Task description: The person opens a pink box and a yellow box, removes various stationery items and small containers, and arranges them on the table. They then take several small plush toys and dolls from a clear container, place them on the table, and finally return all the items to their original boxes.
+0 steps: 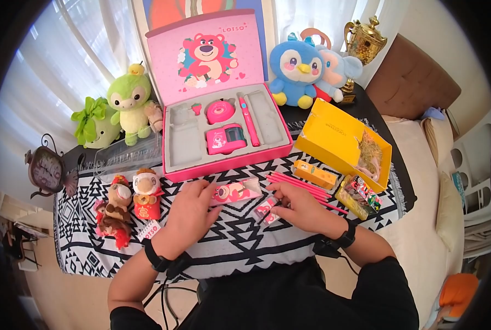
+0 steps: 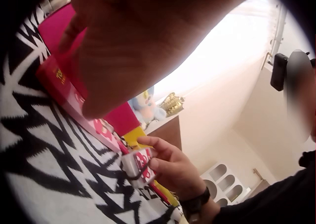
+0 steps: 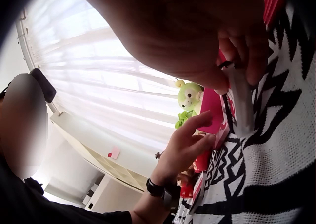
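Observation:
My left hand [image 1: 192, 212] lies at the left end of a long, flat pink box [image 1: 235, 192] with a bear print and a clear window, its fingertips right at the edge. In the right wrist view the left hand's [image 3: 185, 145] fingers look loosely extended. My right hand [image 1: 298, 207] pinches a small white-and-pink printed block [image 1: 267, 208], like an eraser in a sleeve, low over the patterned cloth. The left wrist view shows the block [image 2: 138, 165] between thumb and fingers. Several pink pencils [image 1: 298, 187] lie just beyond the right hand.
An open pink gift box [image 1: 229, 159] stands behind, holding a pink pen, a sharpener-like piece and a round piece. A yellow box [image 1: 333, 137], an orange carton [image 1: 315, 174] and a clear packet [image 1: 355, 198] sit right. Small plush toys [image 1: 146, 192] lie left.

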### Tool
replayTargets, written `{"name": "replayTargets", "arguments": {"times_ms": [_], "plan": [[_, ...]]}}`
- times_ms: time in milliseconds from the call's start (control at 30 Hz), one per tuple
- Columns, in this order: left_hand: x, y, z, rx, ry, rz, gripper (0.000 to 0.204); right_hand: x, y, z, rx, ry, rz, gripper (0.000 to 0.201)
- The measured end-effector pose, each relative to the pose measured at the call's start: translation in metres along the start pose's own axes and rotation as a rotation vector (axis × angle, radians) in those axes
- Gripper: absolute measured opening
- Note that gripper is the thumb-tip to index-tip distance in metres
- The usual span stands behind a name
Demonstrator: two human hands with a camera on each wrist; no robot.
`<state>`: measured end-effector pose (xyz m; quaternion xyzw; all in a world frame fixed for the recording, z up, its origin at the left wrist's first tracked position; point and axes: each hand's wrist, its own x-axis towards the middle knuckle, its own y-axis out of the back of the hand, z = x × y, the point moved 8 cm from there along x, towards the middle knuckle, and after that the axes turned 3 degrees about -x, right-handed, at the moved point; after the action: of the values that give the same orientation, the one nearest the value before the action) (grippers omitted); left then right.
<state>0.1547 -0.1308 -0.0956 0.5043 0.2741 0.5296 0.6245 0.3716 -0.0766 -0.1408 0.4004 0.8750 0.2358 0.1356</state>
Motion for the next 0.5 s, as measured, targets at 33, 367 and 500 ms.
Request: {"name": "replayTargets", "arguments": {"times_ms": [33, 367, 500], "plan": [[-0.003, -0.001, 0.008, -0.096, -0.021, 0.042, 0.055, 0.001, -0.004, -0.005, 0.011, 0.022, -0.045, 0.047], [-0.015, -0.066, 0.006, -1.238, 0.555, -0.313, 0.027, 0.003, -0.014, -0.074, -0.288, 0.458, 0.195, 0.050], [-0.009, -0.052, -0.003, -1.448, 0.607, -0.185, 0.024, -0.001, -0.032, -0.107, -0.648, 0.713, 0.240, 0.047]]}}
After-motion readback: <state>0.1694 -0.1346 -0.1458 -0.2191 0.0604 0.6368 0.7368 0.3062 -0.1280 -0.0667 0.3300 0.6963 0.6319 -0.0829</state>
